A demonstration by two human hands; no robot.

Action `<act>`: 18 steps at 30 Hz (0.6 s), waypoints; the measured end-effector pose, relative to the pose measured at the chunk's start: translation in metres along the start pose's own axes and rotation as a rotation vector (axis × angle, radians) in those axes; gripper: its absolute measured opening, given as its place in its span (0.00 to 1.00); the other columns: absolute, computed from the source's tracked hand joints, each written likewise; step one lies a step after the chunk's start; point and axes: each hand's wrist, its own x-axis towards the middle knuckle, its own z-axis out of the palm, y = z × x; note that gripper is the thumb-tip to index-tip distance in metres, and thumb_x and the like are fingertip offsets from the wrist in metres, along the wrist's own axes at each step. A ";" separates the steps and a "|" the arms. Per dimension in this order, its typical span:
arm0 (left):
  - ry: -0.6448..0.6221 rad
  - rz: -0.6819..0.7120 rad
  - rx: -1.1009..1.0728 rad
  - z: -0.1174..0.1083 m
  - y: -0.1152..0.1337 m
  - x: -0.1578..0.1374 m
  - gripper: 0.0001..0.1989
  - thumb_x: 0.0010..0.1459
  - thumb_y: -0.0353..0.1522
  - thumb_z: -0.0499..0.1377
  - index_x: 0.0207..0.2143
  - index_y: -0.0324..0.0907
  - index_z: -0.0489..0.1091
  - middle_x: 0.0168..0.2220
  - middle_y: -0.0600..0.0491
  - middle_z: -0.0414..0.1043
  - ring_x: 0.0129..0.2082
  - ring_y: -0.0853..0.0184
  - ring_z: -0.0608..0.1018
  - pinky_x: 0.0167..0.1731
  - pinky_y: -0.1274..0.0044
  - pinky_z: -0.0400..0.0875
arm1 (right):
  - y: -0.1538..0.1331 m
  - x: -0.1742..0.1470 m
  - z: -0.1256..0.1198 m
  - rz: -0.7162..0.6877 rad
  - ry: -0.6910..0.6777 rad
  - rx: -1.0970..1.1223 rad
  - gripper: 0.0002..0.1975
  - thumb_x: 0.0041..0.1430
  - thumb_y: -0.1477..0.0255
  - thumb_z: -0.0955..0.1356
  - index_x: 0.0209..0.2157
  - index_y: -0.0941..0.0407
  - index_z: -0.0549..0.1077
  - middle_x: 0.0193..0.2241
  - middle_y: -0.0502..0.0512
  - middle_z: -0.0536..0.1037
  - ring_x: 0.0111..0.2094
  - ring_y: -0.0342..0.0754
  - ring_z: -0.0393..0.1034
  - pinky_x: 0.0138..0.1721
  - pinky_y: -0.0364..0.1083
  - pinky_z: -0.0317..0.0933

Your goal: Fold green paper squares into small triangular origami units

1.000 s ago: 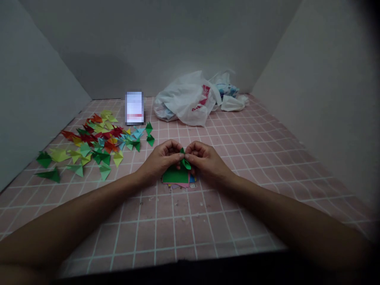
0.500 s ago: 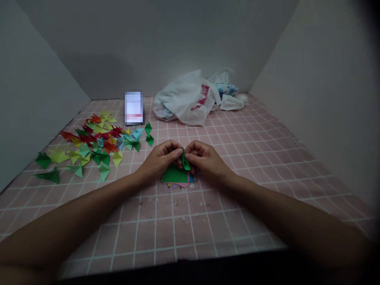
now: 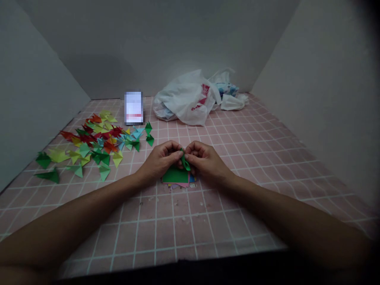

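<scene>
Between the fingertips of both hands is a small folded piece of green origami paper [image 3: 185, 163]. My left hand [image 3: 162, 157] is closed, thumb and forefinger pinching its left side. From the other side my right hand [image 3: 203, 156] pinches it too, with the fingers curled in. Parts of the folds are hidden behind the fingers. Right below the hands lies a stack of square coloured paper [image 3: 175, 175], a green sheet on top, with pink, blue and yellow edges showing beneath.
Many folded paper pieces [image 3: 102, 156] in red, yellow, green and blue spread over the left side. Behind them stands a lit phone [image 3: 133, 107]. A white plastic bag [image 3: 187, 97] rests at the back, beside a smaller bag [image 3: 233, 101]. The table has a pink checked cloth [image 3: 252, 158].
The green folded paper has tilted slightly and looks a little narrower between the fingers. Both hands stay in nearly the same place.
</scene>
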 end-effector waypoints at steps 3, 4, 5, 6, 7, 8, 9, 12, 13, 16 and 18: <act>0.004 0.001 0.029 0.000 0.001 0.000 0.09 0.55 0.34 0.65 0.35 0.39 0.70 0.26 0.59 0.71 0.23 0.74 0.75 0.27 0.80 0.71 | -0.001 0.000 0.000 -0.006 0.014 -0.020 0.08 0.54 0.69 0.70 0.30 0.54 0.67 0.18 0.43 0.71 0.15 0.39 0.63 0.16 0.40 0.55; 0.005 0.003 0.038 0.000 0.001 0.000 0.09 0.55 0.34 0.64 0.35 0.39 0.70 0.26 0.59 0.72 0.23 0.73 0.75 0.27 0.80 0.71 | -0.002 0.000 0.000 -0.008 0.018 -0.024 0.08 0.53 0.69 0.71 0.30 0.54 0.67 0.18 0.43 0.71 0.15 0.39 0.63 0.16 0.40 0.56; 0.006 0.007 0.044 0.000 0.001 -0.001 0.09 0.55 0.34 0.64 0.35 0.39 0.70 0.26 0.59 0.72 0.23 0.73 0.75 0.27 0.80 0.71 | -0.002 0.000 0.000 -0.012 0.021 -0.028 0.08 0.53 0.69 0.71 0.30 0.54 0.67 0.18 0.43 0.71 0.15 0.39 0.63 0.17 0.40 0.56; 0.006 0.011 0.048 0.000 0.001 -0.001 0.08 0.55 0.33 0.64 0.35 0.39 0.70 0.25 0.58 0.72 0.23 0.73 0.75 0.27 0.80 0.71 | -0.002 0.000 0.000 -0.016 0.025 -0.034 0.08 0.53 0.69 0.71 0.30 0.54 0.67 0.18 0.43 0.71 0.15 0.39 0.63 0.17 0.40 0.56; 0.006 0.016 0.051 0.000 0.001 0.000 0.08 0.55 0.33 0.63 0.35 0.39 0.70 0.25 0.58 0.72 0.23 0.73 0.75 0.27 0.80 0.71 | -0.001 0.000 -0.001 -0.017 0.028 -0.041 0.07 0.53 0.69 0.71 0.29 0.54 0.67 0.18 0.43 0.70 0.15 0.39 0.63 0.17 0.40 0.56; 0.010 0.024 0.053 0.000 0.000 0.000 0.07 0.55 0.32 0.63 0.35 0.39 0.70 0.25 0.58 0.72 0.23 0.73 0.75 0.27 0.80 0.71 | -0.001 0.000 -0.001 -0.016 0.028 -0.049 0.07 0.53 0.69 0.71 0.30 0.54 0.67 0.18 0.43 0.70 0.15 0.39 0.63 0.17 0.40 0.56; 0.015 0.034 0.053 0.000 0.000 0.000 0.07 0.55 0.31 0.63 0.36 0.39 0.70 0.25 0.58 0.72 0.23 0.73 0.75 0.27 0.80 0.71 | -0.001 0.000 -0.001 -0.014 0.029 -0.057 0.07 0.53 0.69 0.71 0.30 0.54 0.68 0.17 0.42 0.69 0.16 0.39 0.63 0.17 0.40 0.56; 0.034 0.068 0.053 0.001 0.000 0.000 0.09 0.53 0.29 0.63 0.38 0.39 0.68 0.26 0.59 0.72 0.24 0.73 0.75 0.27 0.80 0.71 | -0.001 0.000 -0.001 -0.017 0.031 -0.073 0.07 0.54 0.69 0.71 0.30 0.55 0.68 0.17 0.43 0.69 0.16 0.39 0.63 0.17 0.40 0.56; 0.039 0.079 0.056 0.001 0.000 0.000 0.10 0.53 0.28 0.62 0.39 0.39 0.68 0.27 0.59 0.72 0.24 0.73 0.75 0.27 0.80 0.71 | -0.001 0.000 -0.001 -0.024 0.034 -0.077 0.07 0.54 0.69 0.71 0.30 0.55 0.68 0.17 0.43 0.69 0.16 0.39 0.63 0.17 0.40 0.56; 0.050 0.123 0.098 0.003 -0.002 -0.001 0.11 0.53 0.27 0.62 0.40 0.39 0.67 0.28 0.58 0.72 0.24 0.74 0.75 0.27 0.80 0.70 | -0.001 0.000 -0.001 -0.042 0.042 -0.098 0.07 0.55 0.69 0.70 0.29 0.55 0.68 0.18 0.43 0.68 0.16 0.39 0.62 0.17 0.40 0.56; 0.065 0.160 0.147 0.002 -0.003 -0.001 0.11 0.53 0.27 0.62 0.40 0.39 0.68 0.29 0.57 0.72 0.25 0.74 0.75 0.28 0.80 0.70 | -0.001 0.000 -0.001 -0.049 0.044 -0.111 0.07 0.56 0.69 0.70 0.29 0.55 0.68 0.18 0.43 0.68 0.16 0.39 0.62 0.18 0.40 0.56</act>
